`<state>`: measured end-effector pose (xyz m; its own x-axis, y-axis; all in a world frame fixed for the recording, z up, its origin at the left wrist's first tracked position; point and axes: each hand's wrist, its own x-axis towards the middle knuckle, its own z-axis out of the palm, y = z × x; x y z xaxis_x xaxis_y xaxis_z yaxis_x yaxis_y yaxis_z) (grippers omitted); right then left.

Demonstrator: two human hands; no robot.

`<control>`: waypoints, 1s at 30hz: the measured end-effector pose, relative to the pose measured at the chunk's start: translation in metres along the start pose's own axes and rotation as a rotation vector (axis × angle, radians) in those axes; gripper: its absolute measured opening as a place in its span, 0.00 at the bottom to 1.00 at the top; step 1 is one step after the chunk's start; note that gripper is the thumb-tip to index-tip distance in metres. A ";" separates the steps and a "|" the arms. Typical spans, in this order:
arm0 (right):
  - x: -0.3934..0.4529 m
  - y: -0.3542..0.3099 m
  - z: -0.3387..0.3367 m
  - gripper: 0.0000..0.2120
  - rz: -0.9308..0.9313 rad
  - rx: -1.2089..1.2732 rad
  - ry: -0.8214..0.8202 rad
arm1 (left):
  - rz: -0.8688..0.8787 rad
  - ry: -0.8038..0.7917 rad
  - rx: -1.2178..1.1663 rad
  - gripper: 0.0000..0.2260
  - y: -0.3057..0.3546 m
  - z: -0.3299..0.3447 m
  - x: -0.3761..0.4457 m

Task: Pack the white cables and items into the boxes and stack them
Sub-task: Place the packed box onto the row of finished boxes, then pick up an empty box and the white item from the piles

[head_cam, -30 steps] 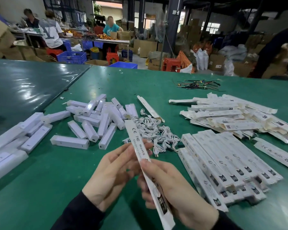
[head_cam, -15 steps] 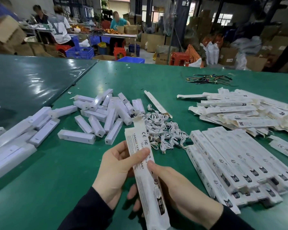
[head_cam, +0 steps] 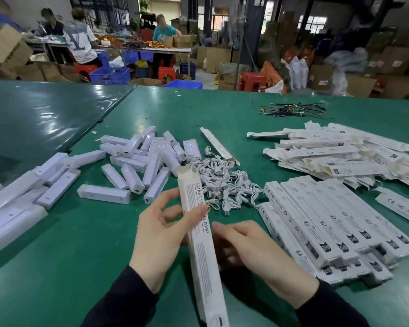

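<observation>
The box [head_cam: 200, 234], long and white, stands low in the middle of the frame, far flap open, the left hand [head_cam: 159, 234] pinching it and the right hand [head_cam: 253, 250] curled behind it, so filling seems next, needing a cable [head_cam: 224, 187] from the pile beyond.

Long white box [head_cam: 200, 234], far flap open, tilting above table; white cables [head_cam: 224, 185] lying heaped behind it; packed boxes [head_cam: 326, 223] lying in rows at right.
</observation>
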<state>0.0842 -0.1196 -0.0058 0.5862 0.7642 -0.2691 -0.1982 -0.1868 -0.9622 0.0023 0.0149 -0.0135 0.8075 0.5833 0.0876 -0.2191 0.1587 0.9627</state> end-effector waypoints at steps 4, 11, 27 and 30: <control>0.003 0.001 -0.010 0.06 -0.328 -0.019 0.214 | -0.013 -0.118 0.025 0.29 -0.003 0.004 -0.004; 0.004 0.003 -0.011 0.09 -0.431 -0.046 0.167 | -0.035 -0.269 -0.002 0.23 0.000 0.007 -0.008; 0.006 -0.002 -0.013 0.05 -0.261 0.209 0.220 | -0.139 -0.386 -0.013 0.24 -0.002 0.006 -0.009; 0.007 -0.001 -0.013 0.05 -0.228 0.182 0.219 | -0.144 -0.435 0.005 0.19 -0.002 0.006 -0.009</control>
<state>0.0989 -0.1219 -0.0074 0.7819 0.6194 -0.0703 -0.1679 0.1006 -0.9807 -0.0014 0.0047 -0.0145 0.9847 0.1667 0.0510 -0.0859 0.2094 0.9741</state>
